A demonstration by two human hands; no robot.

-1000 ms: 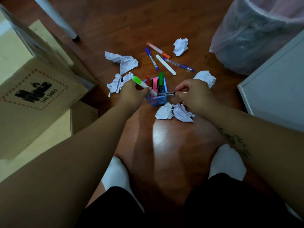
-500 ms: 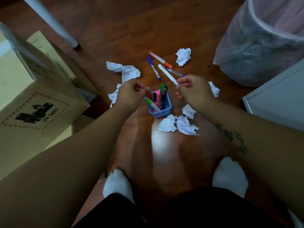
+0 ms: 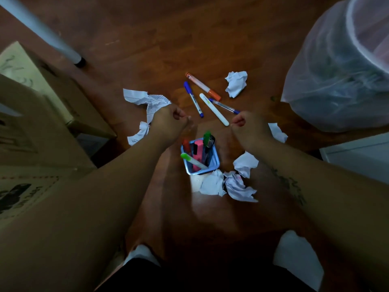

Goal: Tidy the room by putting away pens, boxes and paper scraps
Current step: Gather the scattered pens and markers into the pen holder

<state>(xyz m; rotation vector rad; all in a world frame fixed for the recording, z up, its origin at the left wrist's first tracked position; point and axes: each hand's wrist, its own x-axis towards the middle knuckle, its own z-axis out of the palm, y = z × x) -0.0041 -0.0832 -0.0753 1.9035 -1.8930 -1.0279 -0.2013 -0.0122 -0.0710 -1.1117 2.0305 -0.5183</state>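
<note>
Pen pickup step: left hand (image 3: 170, 121) and right hand (image 3: 251, 128) hover just past the blue pen holder (image 3: 199, 171), fingers (image 3: 181, 114) clenched on nothing, loose pens (image 3: 193, 99) on the floor (image 3: 147, 45) beyond it; next, probably reach forward and pinch the nearest white pen (image 3: 213, 109).

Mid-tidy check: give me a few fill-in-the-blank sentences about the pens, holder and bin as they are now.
____ loose pens lie on the floor beyond the holder.
The holder is coloured ____.
The bagged bin stands to the ____ of the holder.
Missing words: four; blue; right.
</note>
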